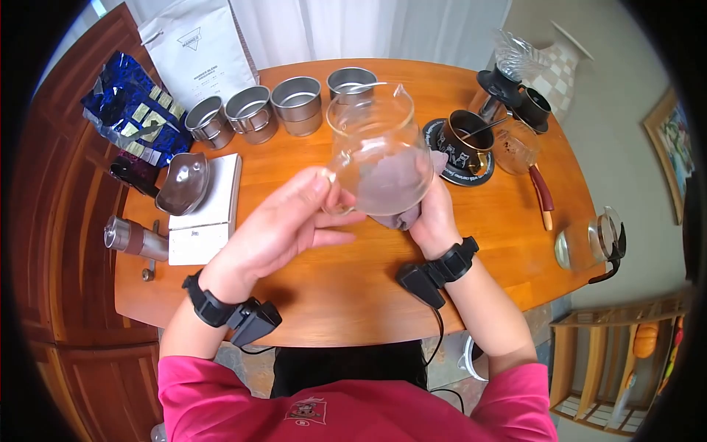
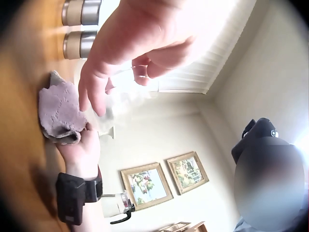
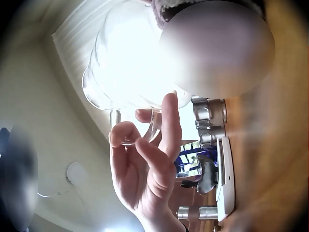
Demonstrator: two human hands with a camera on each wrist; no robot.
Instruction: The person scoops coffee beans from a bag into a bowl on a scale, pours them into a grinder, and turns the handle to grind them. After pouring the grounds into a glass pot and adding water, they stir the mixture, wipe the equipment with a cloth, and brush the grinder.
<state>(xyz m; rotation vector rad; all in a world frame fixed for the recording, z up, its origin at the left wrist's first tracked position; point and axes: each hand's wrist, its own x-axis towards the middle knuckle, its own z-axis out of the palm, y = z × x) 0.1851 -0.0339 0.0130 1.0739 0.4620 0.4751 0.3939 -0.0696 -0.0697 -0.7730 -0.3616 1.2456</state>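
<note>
A clear glass server [image 1: 374, 140] is held up above the table, its handle pinched between the thumb and fingers of my left hand [image 1: 276, 225]. In the right wrist view the left hand [image 3: 147, 166] grips that handle, with one finger extended along the glass [image 3: 128, 63]. My right hand [image 1: 434, 217] holds a purple-grey cloth [image 1: 403, 219] at the server's right side, partly seen through the glass. The left wrist view has the cloth [image 2: 60, 108] spread over the fingers of the right hand [image 2: 82, 152], most of which it hides.
Metal cups [image 1: 296, 107] line the table's back, near a white bag [image 1: 197, 55] and a blue bag [image 1: 136, 110]. A white scale [image 1: 199, 239] carries a dark bowl [image 1: 183, 184] at left. At right are a black mug [image 1: 464, 140], a wooden-handled glass pot [image 1: 515, 147] and a glass jug [image 1: 585, 243].
</note>
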